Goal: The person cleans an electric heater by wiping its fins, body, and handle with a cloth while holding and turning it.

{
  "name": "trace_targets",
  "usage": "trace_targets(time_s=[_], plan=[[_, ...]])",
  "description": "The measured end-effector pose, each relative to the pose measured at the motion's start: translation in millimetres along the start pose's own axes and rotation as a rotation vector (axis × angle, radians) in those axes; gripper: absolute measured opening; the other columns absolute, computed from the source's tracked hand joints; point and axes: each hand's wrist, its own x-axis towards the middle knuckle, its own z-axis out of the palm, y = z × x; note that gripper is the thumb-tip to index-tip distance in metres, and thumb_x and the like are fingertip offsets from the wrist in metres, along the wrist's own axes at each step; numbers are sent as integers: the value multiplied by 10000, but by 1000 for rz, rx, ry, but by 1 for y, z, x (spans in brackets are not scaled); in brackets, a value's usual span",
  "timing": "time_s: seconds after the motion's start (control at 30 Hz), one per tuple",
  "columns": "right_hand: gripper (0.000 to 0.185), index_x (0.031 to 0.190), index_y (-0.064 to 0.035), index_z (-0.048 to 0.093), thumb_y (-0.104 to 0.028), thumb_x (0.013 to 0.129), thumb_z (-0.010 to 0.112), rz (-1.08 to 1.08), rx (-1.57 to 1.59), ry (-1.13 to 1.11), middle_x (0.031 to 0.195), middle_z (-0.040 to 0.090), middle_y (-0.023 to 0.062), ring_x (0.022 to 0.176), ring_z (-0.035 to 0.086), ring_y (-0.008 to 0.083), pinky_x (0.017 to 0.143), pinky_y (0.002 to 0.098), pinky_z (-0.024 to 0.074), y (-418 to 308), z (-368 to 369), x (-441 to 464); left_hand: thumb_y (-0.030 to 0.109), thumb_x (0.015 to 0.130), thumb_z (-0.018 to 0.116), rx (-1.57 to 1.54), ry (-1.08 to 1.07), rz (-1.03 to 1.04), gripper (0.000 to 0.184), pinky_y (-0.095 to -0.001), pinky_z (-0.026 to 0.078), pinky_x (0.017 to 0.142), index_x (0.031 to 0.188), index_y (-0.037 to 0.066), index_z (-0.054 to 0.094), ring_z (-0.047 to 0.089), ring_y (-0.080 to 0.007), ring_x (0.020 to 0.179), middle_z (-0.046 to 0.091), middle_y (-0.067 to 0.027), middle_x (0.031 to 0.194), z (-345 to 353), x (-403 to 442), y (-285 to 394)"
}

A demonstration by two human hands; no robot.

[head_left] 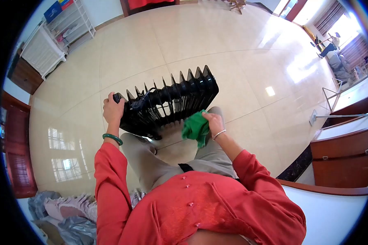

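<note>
A black oil-filled radiator heater (173, 96) with upright fins stands on the floor in front of my knees. My left hand (112, 110) is closed on its left end, beside a dark knob, with a green bangle on the wrist. In my right hand (214, 123) a crumpled green cloth (195, 128) is gripped and hangs down over the near side of the heater's right part. Whether the cloth touches the fins I cannot tell. A dark cord or strap lies over the fins near the left end.
Shiny beige floor tiles (126, 53) surround the heater. White shelves (71, 24) and a white cabinet (43, 49) stand at the back left. On the right are a brown wooden cabinet (343, 157) and a metal stand (335, 116). Plastic-wrapped items (75, 226) lie at lower left.
</note>
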Motion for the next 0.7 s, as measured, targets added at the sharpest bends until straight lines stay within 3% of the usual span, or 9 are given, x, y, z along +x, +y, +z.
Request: trace_targets(time_s=[0.03, 0.1, 0.13, 0.2, 0.3, 0.4, 0.43, 0.5, 0.7], plan=[[356, 811, 69, 655, -287, 827, 641, 64, 380, 46, 778, 659, 128, 693, 605, 310, 674, 374, 457, 3, -2, 12, 426, 768, 570, -6, 0, 1, 570, -465, 480, 840, 1284, 220, 440, 555, -354, 1040, 510, -138, 1204, 0, 0, 0], [329, 903, 58, 662, -263, 851, 620, -76, 236, 123, 801, 659, 78, 730, 590, 155, 679, 296, 458, 0, -19, 40, 433, 776, 568, -8, -17, -28, 570, -458, 469, 866, 1299, 250, 435, 552, -337, 1068, 501, -116, 1251, 0, 1, 0], [327, 917, 55, 663, -263, 855, 616, -79, 457, 111, 801, 654, 62, 735, 573, 118, 676, 275, 456, -51, -24, 21, 433, 776, 568, -8, -20, -26, 570, -458, 469, 866, 1299, 250, 435, 552, -337, 1068, 501, -116, 1251, -1, 0, 0], [282, 946, 46, 659, -217, 858, 608, -280, 391, 207, 787, 654, 52, 729, 567, 110, 685, 276, 460, -93, -38, 23, 433, 776, 567, -26, -30, -30, 569, -453, 457, 886, 1296, 236, 444, 544, -337, 1082, 499, -125, 1257, -3, -1, 2], [283, 1027, 44, 623, -184, 861, 604, -761, 146, 533, 1049, 617, 153, 929, 585, 226, 827, 320, 456, -117, -46, 45, 398, 766, 584, -59, 44, 25, 564, -458, 460, 881, 1280, 203, 459, 536, -346, 1080, 518, -137, 1211, 3, -2, -3], [379, 1162, 39, 535, -163, 847, 590, -803, -58, 626, 1164, 540, 220, 1052, 536, 362, 910, 403, 428, -127, -43, 60, 356, 751, 626, -164, 104, 129, 556, -462, 438, 910, 1257, 162, 501, 507, -349, 1122, 551, -158, 1187, 18, 10, -12], [393, 1163, 36, 530, -171, 835, 589, -907, -366, 686, 1154, 543, 225, 1055, 528, 386, 907, 432, 426, -105, -30, 74, 358, 755, 624, -165, 79, 98, 544, -457, 434, 916, 1247, 156, 513, 506, -344, 1126, 548, -157, 1191, 16, 1, -26], [393, 1154, -29, 539, -218, 812, 580, -565, -776, 370, 1201, 541, 177, 1086, 515, 347, 933, 450, 378, -85, -24, 95, 349, 774, 609, -89, 53, 55, 557, -470, 446, 893, 1289, 201, 457, 519, -347, 1097, 513, -147, 1223, 17, 0, -19], [369, 1146, -118, 553, -288, 820, 594, -597, -741, 328, 1280, 518, 85, 1245, 412, 317, 997, 427, 322, -60, -26, 102, 349, 802, 573, -2, 25, 65, 529, -488, 467, 838, 1292, 227, 415, 532, -360, 1068, 495, -142, 1220, 21, 6, -21]])
